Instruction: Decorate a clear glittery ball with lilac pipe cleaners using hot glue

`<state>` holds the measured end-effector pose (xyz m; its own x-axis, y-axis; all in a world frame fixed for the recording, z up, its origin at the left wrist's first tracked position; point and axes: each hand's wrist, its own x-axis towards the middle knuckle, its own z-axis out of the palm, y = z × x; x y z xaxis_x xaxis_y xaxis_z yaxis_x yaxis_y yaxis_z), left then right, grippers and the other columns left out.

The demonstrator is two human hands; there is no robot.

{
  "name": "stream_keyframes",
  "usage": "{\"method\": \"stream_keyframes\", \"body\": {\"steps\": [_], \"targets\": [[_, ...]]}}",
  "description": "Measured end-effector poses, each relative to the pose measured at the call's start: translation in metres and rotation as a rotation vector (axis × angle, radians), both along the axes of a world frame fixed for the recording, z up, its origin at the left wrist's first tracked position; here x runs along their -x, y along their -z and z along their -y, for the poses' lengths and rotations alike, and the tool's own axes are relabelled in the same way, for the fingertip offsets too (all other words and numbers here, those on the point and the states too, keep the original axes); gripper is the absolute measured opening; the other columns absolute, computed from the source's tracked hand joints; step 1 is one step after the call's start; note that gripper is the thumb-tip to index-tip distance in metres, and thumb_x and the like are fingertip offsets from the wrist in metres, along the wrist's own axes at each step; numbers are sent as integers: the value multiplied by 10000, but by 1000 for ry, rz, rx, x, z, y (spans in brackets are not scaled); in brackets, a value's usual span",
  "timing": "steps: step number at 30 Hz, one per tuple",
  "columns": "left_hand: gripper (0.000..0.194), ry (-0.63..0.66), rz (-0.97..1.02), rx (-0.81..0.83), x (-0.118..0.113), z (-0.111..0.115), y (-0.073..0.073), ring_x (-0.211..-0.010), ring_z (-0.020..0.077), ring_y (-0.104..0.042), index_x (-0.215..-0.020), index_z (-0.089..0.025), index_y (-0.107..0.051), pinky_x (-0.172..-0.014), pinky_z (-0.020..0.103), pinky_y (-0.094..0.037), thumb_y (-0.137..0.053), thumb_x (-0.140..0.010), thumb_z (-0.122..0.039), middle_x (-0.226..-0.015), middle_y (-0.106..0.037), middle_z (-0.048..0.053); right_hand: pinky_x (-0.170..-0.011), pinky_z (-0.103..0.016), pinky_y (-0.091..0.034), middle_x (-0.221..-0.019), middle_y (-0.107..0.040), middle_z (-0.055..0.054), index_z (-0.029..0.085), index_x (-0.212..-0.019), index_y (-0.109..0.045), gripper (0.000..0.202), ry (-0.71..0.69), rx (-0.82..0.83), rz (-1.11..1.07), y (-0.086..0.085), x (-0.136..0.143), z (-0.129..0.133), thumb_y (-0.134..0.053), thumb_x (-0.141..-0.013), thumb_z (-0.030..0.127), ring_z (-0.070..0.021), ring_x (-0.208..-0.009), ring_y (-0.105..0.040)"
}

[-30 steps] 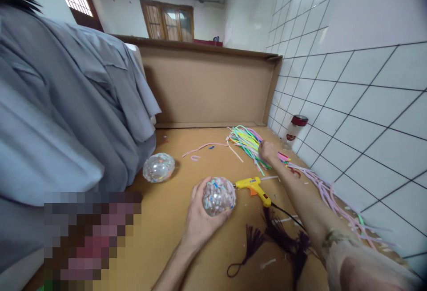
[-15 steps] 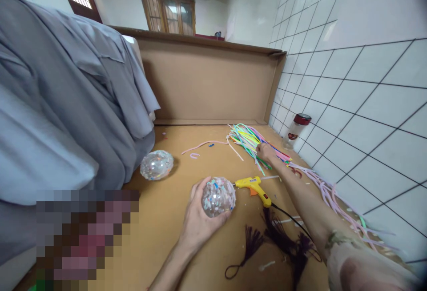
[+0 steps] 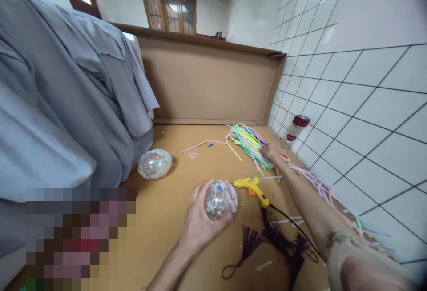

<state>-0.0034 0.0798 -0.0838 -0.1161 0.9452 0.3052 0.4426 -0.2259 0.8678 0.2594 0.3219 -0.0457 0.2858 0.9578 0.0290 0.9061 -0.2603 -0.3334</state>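
Note:
My left hand [image 3: 200, 213] grips a clear plastic ball [image 3: 220, 202] speckled with small coloured bits, fingers and thumb wrapped round its left side and underside. Just right of the ball lies a yellow hot glue gun [image 3: 251, 186], its nozzle close to the ball's upper edge. Farther out, my right hand [image 3: 271, 152] rests at the right side of a pile of colourful pipe cleaners [image 3: 247, 142]. Its fingers are curled and pressed together among the strands; the fingertips are partly hidden. Another speckled clear ball [image 3: 155, 164] sits to the left.
Dark purple tassels [image 3: 283, 237] and the gun's black cord [image 3: 290, 215] lie near my right forearm. Lilac pipe cleaners [image 3: 316, 182] run along the tiled wall [image 3: 373, 113]. A red-lidded jar [image 3: 296, 131] stands there. Cardboard [image 3: 213, 82] closes the far side; a grey-clothed person [image 3: 100, 95] is at left.
My right hand has shifted slightly right along the pile of pipe cleaners. My left hand still holds the ball, which appears slightly lower and farther right.

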Motion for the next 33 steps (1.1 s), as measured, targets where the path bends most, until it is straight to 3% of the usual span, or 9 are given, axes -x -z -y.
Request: {"method": "stream_keyframes", "body": {"steps": [5,10,13,16,21,23,27,30,33], "targets": [[774,11,-7,-6,2,-2,-1,-1216,315,-530,-1285,-224,-509,-1077,506,-416,-777,-560,-280,-1285,-537,109,-939,-401,-474,-1203,-638,-175,96,-1100,-656,274,90,-27,-206,-3,8,0,-649,-865,236,-285,-1145,-589],[786,3,-1,16,5,-4,-3,-1215,309,-532,-1285,-229,-499,-1077,496,-416,-784,-554,-272,-1275,-536,102,-860,-415,-549,-1208,-604,-80,166,-1214,-579,352,89,-73,-593,-31,24,11,-600,-931,374,-210,-1021,-622],[786,16,8,26,5,-5,-1,-1215,306,-534,-1273,-225,-503,-1079,493,-415,-786,-541,-264,-1262,-538,99,-694,-298,-564,-987,-651,-41,139,-1074,-604,231,18,-147,-874,-51,46,29,-565,-953,331,-133,-795,-642],[781,17,31,9,4,-6,3,-1227,308,-529,-1243,-212,-523,-1085,486,-418,-794,-511,-253,-1276,-516,101,-540,-176,-498,-720,-611,25,158,-838,-541,143,-92,-276,-1126,-63,71,57,-532,-948,248,-62,-562,-576],[782,14,52,-27,5,-10,7,-1253,338,-508,-1233,-201,-529,-1098,497,-400,-792,-497,-207,-1311,-508,120,-543,-190,-495,-755,-678,10,195,-790,-520,248,-373,-524,-1427,-60,107,116,-735,-747,311,-90,-584,-615],[794,12,26,-4,6,-10,6,-1228,344,-525,-1240,-196,-516,-1079,518,-410,-791,-496,-225,-1282,-540,115,-577,-218,-509,-755,-691,-5,191,-770,-555,243,-475,-643,-1378,-51,115,140,-744,-715,333,-109,-612,-631],[764,-4,4,-13,6,-9,5,-1168,332,-569,-1227,-197,-522,-1025,500,-459,-778,-508,-209,-1244,-583,113,-735,-300,-547,-884,-719,-57,201,-734,-598,99,-480,-868,-982,-23,122,185,-655,-787,262,-174,-845,-682],[798,-13,7,-2,5,-10,7,-1155,322,-587,-1250,-196,-504,-997,492,-486,-788,-504,-210,-1238,-589,119,-759,-313,-549,-897,-730,-39,230,-789,-620,65,-557,-997,-715,2,121,209,-603,-836,189,-171,-851,-688],[852,-14,30,25,6,-10,7,-1129,307,-612,-1296,-203,-466,-976,489,-504,-795,-510,-213,-1226,-595,109,-736,-311,-549,-840,-735,-24,246,-833,-647,110,-650,-1102,-528,25,116,218,-588,-854,155,-163,-784,-691]]}}
